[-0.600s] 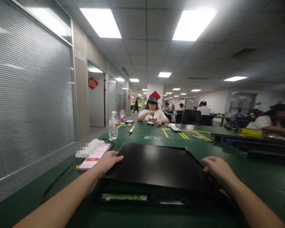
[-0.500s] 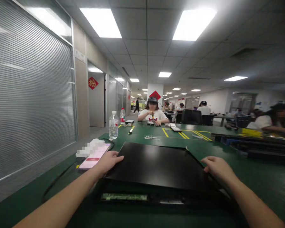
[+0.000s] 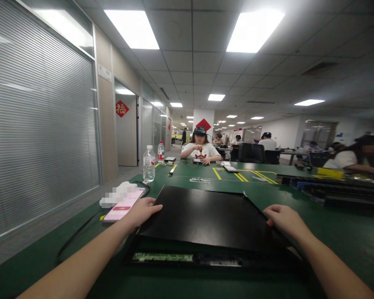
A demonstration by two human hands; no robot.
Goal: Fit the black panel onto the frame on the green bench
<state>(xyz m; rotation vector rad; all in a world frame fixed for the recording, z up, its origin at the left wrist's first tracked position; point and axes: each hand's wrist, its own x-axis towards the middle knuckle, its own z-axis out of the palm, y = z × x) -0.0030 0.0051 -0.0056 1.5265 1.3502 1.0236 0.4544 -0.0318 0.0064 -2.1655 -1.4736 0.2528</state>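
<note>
We see a flat black panel (image 3: pixel 205 218) lying on the green table (image 3: pixel 345 232) straight ahead, over a dark chassis (a green strip (image 3: pixel 162 257) shows at its near edge). The left hand (image 3: pixel 143 211) grips its left edge, the right hand (image 3: pixel 283 219) its right edge. A phone (image 3: pixel 123 209) lies just beside the left hand.

Both hands rest on a black panel (image 3: pixel 205 216) on the green table (image 3: pixel 345 232): left hand (image 3: pixel 141 211) at its left edge, right hand (image 3: pixel 283 219) at its right. A phone (image 3: pixel 124 205) lies just left; the fingers' grip is probably loose.
</note>
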